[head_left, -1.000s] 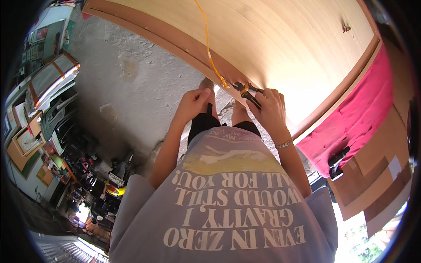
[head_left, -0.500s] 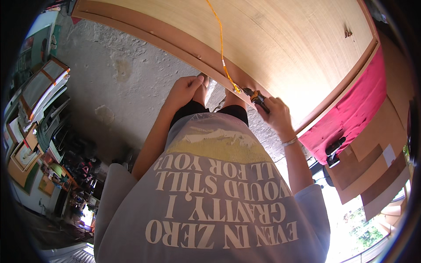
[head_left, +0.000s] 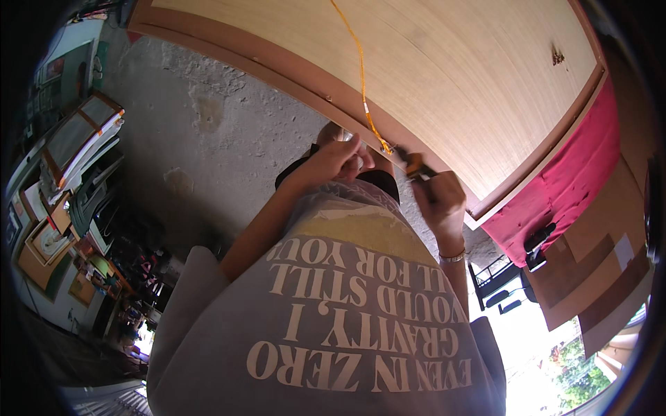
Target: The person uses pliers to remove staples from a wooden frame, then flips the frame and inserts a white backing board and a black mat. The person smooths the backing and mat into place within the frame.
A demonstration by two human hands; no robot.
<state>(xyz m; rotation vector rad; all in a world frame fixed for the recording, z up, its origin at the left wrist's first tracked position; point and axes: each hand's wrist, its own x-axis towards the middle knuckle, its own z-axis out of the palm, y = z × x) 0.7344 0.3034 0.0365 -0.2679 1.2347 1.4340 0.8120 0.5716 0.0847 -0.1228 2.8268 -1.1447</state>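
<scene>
My right hand [head_left: 442, 200] is closed around the orange-and-black handles of a pair of pliers [head_left: 416, 166]. Motion smears the pliers a little. Their dark jaws point at the lower end of a yellow-orange cord [head_left: 361, 66], by the brown edge of a wooden panel [head_left: 458, 76]; whether they touch it I cannot tell. Just left of that cord end, below the panel edge, my left hand [head_left: 338, 159] has its fingers curled together. What they hold, if anything, is too small or hidden to make out.
Rough grey concrete floor [head_left: 229, 125] stretches to the left. Stacked frames and boards [head_left: 83, 142] stand at the far left. To the right, a red cloth [head_left: 569, 184] lies beside the panel, with a black power tool [head_left: 538, 243] on it and brown cardboard sheets [head_left: 576, 277] nearby.
My left hand has moved right, closer to the cord's end. My right hand has shifted slightly down and turned with the pliers. The whole view has moved a little.
</scene>
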